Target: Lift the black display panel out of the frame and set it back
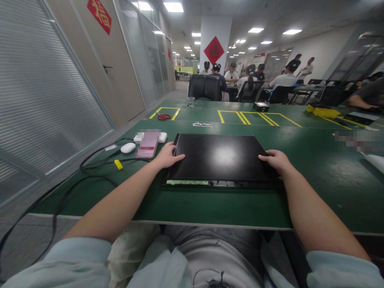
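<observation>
Centrally placed: one flat black panel (207,168), wide and thin, lying on the green tabletop (210,210) close to its near edge, with the ceiling light mirrored in its surface. Grip: both short sides are held, the left by the left hand (167,156), the right by the right hand (277,161); each thumb is laid over the top face near the edge, the other fingers are closed about the side, and how far they are curled beneath cannot be told. Near edge: a narrow pale-green strip (187,183) is exposed along its left part, with dark fittings beside it; this is judged the most fragile portion, best left untouched. Handling, as judged: stiff, moderate in weight for its breadth, smooth and apt to slip if pinched by the face alone; flexing or twisting would be poorly borne, and pressure on the middle is to be avoided. Hold: best taken at the middle of both short sides, with support from beneath, and kept level. Adjacent, to the left: one phone (147,145), one rounded white item (128,148) and one small yellow piece (118,164). Farther off: red-handled scissors (163,117), laid flat.
</observation>
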A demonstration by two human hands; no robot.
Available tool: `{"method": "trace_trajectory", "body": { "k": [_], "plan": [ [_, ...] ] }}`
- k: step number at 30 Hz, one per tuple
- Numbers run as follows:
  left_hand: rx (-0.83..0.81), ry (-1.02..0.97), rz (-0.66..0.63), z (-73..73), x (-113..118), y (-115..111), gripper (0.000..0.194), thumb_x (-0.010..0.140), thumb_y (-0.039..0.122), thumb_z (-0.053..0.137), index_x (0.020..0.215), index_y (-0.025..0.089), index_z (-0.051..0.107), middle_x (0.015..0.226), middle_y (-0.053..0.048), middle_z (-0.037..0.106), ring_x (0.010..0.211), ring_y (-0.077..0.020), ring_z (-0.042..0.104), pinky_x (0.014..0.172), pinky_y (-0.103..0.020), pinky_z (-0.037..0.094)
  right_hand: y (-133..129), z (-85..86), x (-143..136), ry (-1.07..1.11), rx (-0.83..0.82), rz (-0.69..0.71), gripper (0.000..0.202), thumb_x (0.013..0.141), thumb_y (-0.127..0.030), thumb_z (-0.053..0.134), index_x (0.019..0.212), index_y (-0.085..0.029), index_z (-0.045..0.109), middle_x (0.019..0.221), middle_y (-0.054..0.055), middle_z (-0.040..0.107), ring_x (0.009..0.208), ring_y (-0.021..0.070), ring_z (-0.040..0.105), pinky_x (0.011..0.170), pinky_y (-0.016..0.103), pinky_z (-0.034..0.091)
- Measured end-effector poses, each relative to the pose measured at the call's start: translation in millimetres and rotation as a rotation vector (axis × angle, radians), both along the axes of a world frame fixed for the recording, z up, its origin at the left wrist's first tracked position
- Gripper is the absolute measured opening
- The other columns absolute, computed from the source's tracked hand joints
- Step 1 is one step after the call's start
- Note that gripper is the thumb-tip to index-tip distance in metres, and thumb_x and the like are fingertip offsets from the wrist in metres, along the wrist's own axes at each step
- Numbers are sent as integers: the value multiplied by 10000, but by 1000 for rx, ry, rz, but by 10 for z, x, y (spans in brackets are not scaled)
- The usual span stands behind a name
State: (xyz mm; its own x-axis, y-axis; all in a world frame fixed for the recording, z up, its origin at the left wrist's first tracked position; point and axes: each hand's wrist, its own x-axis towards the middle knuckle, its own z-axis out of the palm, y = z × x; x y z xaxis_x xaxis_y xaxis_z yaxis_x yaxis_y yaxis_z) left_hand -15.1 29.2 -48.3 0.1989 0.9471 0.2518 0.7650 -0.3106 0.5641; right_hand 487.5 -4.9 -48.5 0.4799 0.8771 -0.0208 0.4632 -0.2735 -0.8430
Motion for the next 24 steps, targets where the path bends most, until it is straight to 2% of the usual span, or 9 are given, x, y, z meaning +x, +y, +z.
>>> {"method": "trace_trajectory", "body": {
  "k": [6,15,19,24],
  "plan": [
    [-22,-27,15,2,15,3,587,695,620,806,1062,169,731,1506,-229,555,1496,-459,445,1280,-540,303,-11,56,-41,68,-18,-72,271,603,-213,878,850,-236,770,795,63,749,757,262,712,734,404,599],
    [-14,-4,8,11,20,-14,545,710,611,805,1039,184,725,1483,-207,575,1495,-448,446,1277,-524,321,-39,111,-75,68,-5,-115,247,580,-161,865,792,-239,765,759,52,746,723,240,697,696,372,591],
    [-17,28,13,26,38,-30,575,722,597,792,1081,152,727,1498,-229,561,1487,-460,457,1274,-536,325,-14,82,-46,65,-22,-110,297,588,-170,858,872,-219,789,817,64,763,760,239,709,703,360,591],
    [-38,148,28,54,68,-61,633,808,557,721,1243,97,694,1549,-238,523,1524,-395,436,1289,-459,313,14,54,-24,36,-25,-105,400,617,-178,829,1016,-196,812,873,83,775,812,249,726,716,358,598]
  ]
}}
